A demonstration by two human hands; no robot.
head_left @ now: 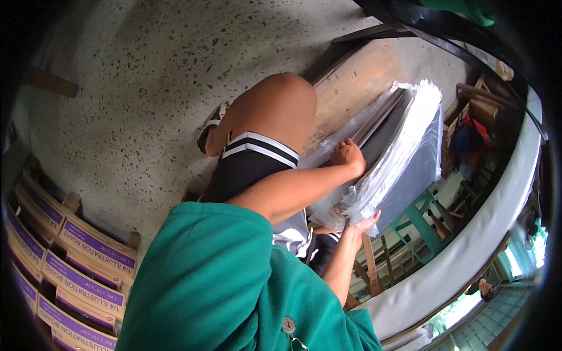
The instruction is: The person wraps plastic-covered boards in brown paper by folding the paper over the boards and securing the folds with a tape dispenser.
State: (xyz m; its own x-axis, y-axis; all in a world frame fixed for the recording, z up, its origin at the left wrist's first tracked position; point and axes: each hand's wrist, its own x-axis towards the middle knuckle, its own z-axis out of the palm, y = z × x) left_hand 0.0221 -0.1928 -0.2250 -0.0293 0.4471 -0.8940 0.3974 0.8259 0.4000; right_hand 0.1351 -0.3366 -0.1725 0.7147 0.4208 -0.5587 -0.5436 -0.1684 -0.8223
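Evidently both hands are at the plastic-wrapped stack [400, 153], a set of flat, dark grey sheets or panels standing on edge and leaning. It sits by the right-hand edge of the bare plywood board [357, 88], near that board's lower right end; what carries its bottom edge is hidden. Clear plastic wrap [430, 158] clings to the outer grey face, and a bright, crinkled band runs along the stack's edge from the top corner to the lower one.

The left hand [349, 155] reaches across the bare thigh, its fingers curled at the opening between the panels; whether they pinch a sheet or the film, I cannot tell. Lower down, the right hand [364, 224] grasps the bottom corner of the stack, palm turned upward against the plastic.

The knee [290, 93] is bent just beside the board, over a speckled floor [146, 88], with a patterned shoe [212, 124] behind the leg. Near the stack's outer face stands a green frame [424, 219], and a long pale strip [456, 266] curves beyond it. Piled cartons [88, 275] with purple bands fill the lower left, well apart from the stack.
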